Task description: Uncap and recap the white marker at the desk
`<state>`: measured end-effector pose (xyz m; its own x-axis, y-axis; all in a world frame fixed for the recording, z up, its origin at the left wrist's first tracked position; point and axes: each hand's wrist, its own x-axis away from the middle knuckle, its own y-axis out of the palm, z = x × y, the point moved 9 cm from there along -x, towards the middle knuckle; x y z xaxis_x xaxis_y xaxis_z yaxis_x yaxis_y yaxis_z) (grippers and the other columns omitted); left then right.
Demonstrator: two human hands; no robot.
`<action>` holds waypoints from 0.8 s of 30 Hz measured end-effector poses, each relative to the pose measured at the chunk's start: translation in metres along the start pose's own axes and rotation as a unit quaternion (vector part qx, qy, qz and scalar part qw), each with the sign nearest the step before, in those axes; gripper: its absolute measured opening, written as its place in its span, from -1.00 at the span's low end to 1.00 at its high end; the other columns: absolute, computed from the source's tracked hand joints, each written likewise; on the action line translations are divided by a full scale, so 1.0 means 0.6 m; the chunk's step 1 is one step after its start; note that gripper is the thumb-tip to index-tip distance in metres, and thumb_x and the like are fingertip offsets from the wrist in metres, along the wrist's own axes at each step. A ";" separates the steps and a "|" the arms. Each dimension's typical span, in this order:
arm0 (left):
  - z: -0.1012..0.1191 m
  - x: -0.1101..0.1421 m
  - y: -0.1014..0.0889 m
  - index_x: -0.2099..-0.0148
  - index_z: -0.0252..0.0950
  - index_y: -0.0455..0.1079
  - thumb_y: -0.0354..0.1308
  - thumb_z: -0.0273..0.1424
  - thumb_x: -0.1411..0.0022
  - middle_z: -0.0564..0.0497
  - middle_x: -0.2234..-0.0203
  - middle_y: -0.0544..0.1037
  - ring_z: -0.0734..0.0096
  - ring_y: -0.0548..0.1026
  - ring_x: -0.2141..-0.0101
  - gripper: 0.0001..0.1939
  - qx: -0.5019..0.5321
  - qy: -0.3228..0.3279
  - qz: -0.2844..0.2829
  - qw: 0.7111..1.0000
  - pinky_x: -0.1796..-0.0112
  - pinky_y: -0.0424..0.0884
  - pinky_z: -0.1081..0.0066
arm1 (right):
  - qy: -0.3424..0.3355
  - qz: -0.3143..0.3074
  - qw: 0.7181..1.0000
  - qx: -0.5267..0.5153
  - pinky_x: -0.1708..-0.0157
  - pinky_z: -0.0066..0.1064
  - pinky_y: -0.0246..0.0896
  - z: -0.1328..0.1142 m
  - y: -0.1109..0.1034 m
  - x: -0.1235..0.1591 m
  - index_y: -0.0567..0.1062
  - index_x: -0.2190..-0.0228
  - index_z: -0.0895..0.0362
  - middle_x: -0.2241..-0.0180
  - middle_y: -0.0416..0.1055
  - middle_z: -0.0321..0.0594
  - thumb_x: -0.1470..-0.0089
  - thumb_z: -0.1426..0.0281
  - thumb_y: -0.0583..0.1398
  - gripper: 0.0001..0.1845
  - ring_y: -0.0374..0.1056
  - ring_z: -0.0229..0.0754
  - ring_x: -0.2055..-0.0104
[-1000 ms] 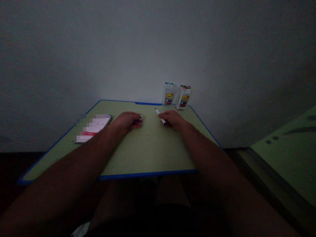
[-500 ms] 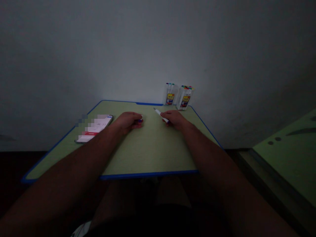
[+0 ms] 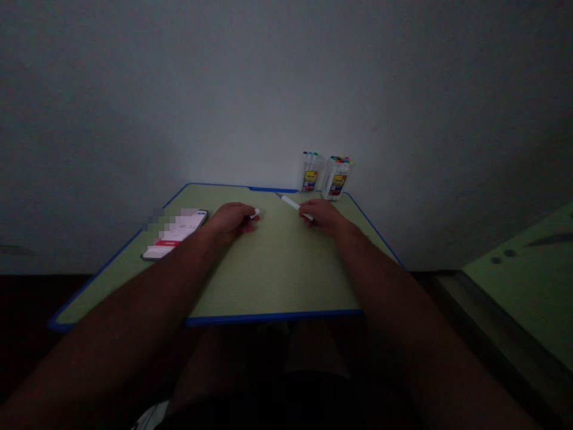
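Well, right hand (image 3: 321,213) pinching slim white grey-tipped marker (image 3: 290,203); left hand (image 3: 233,217) pinching white cap (image 3: 256,212).

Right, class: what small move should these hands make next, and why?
Perhaps turn the marker in the right hand so its tip faces the left hand: that hand pinches a small white piece, possibly the cap, while the tip points toward the far table edge.

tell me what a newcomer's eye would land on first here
Probably the lit phone, lying on the left side of the green table. Next might come the white marker in the right hand, its tip pointing away to the left. Two clear marker cases stand at the table's far right, by the wall.
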<state>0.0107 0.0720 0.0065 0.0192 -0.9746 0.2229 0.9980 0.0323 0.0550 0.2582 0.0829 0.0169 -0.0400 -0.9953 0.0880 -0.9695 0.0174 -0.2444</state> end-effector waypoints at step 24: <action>-0.002 -0.001 -0.004 0.41 -0.32 0.41 0.24 -0.60 -0.15 -0.08 0.50 0.54 0.52 0.39 0.59 -0.87 0.013 -0.004 -0.006 1.000 0.51 0.48 0.47 | -0.036 -0.057 0.996 -0.058 0.62 -0.52 0.17 -0.007 0.014 0.003 0.47 0.54 0.16 0.61 0.38 -0.34 0.11 0.51 0.31 -0.90 0.22 -0.36 0.60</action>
<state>0.0085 0.0720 0.0048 0.0071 -0.9730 0.2305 0.9961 0.0272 0.0839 0.2492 0.0813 0.0190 0.0852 -0.9956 0.0390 -0.9884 -0.0894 -0.1224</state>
